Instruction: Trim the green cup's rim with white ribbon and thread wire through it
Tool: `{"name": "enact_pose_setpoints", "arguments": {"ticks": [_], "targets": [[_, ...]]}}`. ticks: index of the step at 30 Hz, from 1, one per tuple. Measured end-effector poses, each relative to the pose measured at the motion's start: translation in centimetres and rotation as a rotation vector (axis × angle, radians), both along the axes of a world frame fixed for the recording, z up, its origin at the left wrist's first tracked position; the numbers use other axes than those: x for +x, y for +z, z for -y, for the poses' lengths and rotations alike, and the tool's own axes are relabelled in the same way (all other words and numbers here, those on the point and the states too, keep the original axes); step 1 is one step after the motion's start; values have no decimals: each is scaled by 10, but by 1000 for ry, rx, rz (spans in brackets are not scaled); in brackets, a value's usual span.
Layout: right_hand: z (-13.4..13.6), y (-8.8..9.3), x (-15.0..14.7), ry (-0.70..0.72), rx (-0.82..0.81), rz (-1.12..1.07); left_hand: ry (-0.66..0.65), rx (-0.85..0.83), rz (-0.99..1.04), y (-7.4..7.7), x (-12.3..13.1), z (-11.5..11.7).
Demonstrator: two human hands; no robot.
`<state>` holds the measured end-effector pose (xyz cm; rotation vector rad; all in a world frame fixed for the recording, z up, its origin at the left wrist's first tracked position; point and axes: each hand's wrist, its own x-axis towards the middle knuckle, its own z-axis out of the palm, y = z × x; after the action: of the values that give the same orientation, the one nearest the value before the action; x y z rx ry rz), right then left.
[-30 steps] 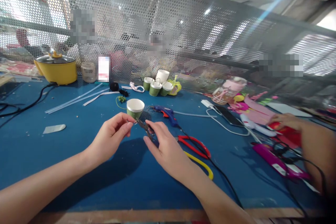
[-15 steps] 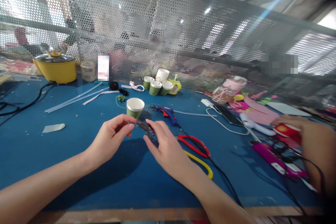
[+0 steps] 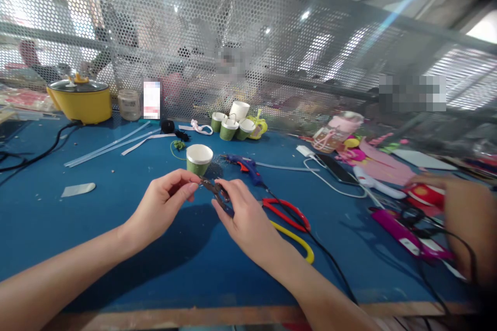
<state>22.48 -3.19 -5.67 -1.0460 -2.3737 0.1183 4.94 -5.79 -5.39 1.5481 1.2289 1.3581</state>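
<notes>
My right hand point(image 3: 248, 217) grips small dark pliers point(image 3: 210, 185), with fingers and thumb on their handles. My left hand point(image 3: 159, 212) pinches something at the tips of the pliers' jaws; it is too small to make out. Both hands are held just above the blue table, close together. Right behind the pliers stands a white-lined green cup point(image 3: 199, 159). To the right of it lies a blue glue gun point(image 3: 248, 168) with an orange trigger. Beside my right forearm are a red handle point(image 3: 289, 213) and a yellow handle point(image 3: 297, 242), partly covered by the arm.
Small green cups point(image 3: 229, 129) stand grouped at the back by a perforated metal screen point(image 3: 272, 72). At left are a yellow pot point(image 3: 83, 103), a jar point(image 3: 129, 105) and clear strips point(image 3: 108, 145). At right, another person's hand point(image 3: 454, 191) is near a purple power strip point(image 3: 407, 235) and cables.
</notes>
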Motion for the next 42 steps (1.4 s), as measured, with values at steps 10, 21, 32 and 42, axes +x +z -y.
{"name": "enact_pose_setpoints", "arguments": {"ticks": [10, 21, 32, 42], "targets": [[-1, 0, 0, -35, 23, 10, -10, -7, 9, 1, 0, -1], [3, 8, 0, -17, -70, 27, -179, -281, 221, 10, -2, -3], [4, 13, 2, 21, -106, 38, -329, -424, 327, 11, -6, -5], [5, 13, 1, -5, -94, 11, -130, -189, 174, 11, 0, -2]]}}
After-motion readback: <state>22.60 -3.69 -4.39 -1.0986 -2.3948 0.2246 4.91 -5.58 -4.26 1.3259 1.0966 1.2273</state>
